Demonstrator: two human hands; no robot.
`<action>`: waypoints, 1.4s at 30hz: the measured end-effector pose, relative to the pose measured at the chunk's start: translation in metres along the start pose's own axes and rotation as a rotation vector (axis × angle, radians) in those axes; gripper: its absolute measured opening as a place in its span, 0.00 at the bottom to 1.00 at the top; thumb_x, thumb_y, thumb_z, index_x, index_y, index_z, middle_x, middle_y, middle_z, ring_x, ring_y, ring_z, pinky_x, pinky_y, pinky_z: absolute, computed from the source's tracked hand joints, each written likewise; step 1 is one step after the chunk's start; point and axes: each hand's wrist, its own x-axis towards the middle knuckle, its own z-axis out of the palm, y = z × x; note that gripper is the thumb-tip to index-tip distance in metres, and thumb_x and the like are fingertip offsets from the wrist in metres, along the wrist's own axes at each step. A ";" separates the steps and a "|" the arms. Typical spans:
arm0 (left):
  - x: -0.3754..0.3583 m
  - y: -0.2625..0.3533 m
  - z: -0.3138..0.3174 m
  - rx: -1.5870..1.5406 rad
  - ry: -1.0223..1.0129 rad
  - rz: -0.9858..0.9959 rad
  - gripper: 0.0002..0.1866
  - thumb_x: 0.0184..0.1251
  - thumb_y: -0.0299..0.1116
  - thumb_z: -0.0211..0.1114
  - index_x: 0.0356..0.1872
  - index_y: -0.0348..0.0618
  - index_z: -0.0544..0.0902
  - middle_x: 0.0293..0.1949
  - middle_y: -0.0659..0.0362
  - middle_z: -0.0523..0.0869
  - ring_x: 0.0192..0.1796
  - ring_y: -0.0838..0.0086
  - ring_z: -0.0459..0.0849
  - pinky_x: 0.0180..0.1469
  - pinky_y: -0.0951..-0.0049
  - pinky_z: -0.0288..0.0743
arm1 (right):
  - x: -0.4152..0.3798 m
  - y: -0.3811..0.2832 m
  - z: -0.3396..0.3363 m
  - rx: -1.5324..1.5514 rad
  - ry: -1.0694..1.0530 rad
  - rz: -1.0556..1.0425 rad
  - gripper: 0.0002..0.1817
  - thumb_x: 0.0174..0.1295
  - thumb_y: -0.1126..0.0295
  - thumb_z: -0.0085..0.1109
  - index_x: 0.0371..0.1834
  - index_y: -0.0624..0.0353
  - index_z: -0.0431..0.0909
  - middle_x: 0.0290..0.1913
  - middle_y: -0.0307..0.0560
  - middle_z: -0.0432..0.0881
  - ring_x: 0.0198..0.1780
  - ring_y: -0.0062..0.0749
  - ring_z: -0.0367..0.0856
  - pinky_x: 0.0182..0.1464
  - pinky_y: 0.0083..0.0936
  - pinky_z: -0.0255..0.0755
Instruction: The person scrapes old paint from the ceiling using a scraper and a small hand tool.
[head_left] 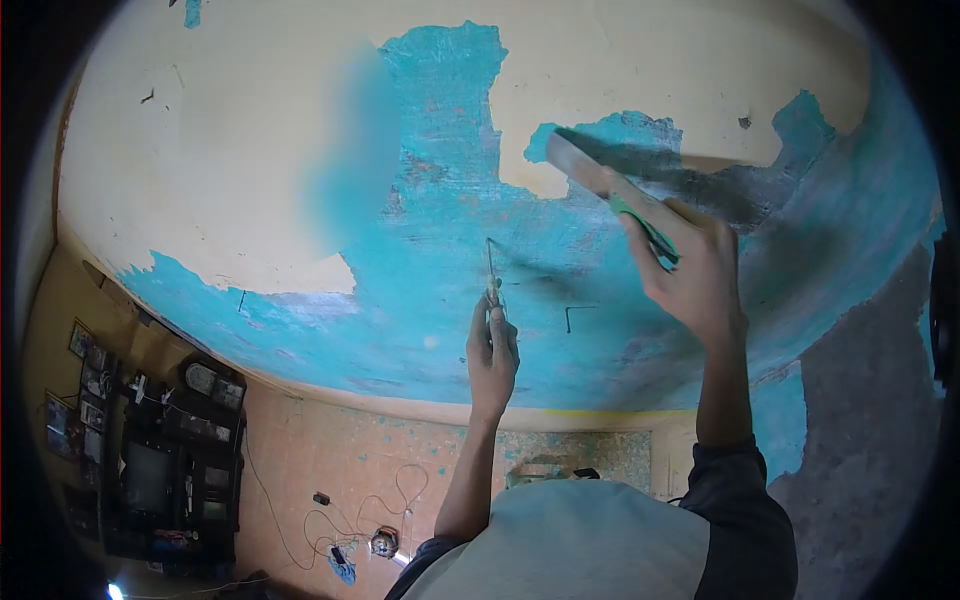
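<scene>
- Dark cabinet (118,398), lower left, holding a screen-like panel (148,475) and assorted small objects.
- Framed pictures (59,425) on the tan side wall (130,325), beside the cabinet.
- Pinkish floor (300,435), bearing a looped cable (399,479), a small dark block (320,498) and a rounded shiny object (384,542).
- Bright light (115,591), bottom left edge.

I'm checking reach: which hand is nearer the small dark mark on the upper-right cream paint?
Right: the right hand sits below the dark mark; the left hand is lower and farther off to the picture's left.

The right hand (705,265) partly hides the green-handled scraper (574,160)
</scene>
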 end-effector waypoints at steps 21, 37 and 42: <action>-0.002 0.005 0.004 -0.015 0.007 0.007 0.25 0.90 0.45 0.51 0.76 0.42 0.72 0.24 0.73 0.64 0.22 0.91 0.57 0.20 0.83 0.50 | -0.017 -0.039 0.074 0.286 0.366 0.123 0.28 0.67 0.84 0.64 0.73 0.63 0.79 0.32 0.51 0.86 0.28 0.27 0.83 0.31 0.26 0.76; -0.002 0.009 0.001 0.024 0.003 -0.034 0.28 0.90 0.44 0.50 0.77 0.33 0.69 0.25 0.71 0.66 0.24 0.88 0.61 0.24 0.81 0.56 | 0.001 -0.049 0.084 0.376 0.425 0.124 0.26 0.68 0.83 0.64 0.71 0.65 0.79 0.41 0.59 0.90 0.40 0.35 0.92 0.41 0.29 0.83; -0.001 -0.001 -0.003 0.002 0.015 -0.005 0.24 0.89 0.47 0.52 0.74 0.43 0.73 0.24 0.74 0.66 0.22 0.92 0.57 0.20 0.84 0.51 | -0.025 -0.039 0.076 0.407 0.386 0.113 0.26 0.68 0.83 0.64 0.70 0.65 0.80 0.41 0.58 0.90 0.38 0.35 0.92 0.40 0.30 0.83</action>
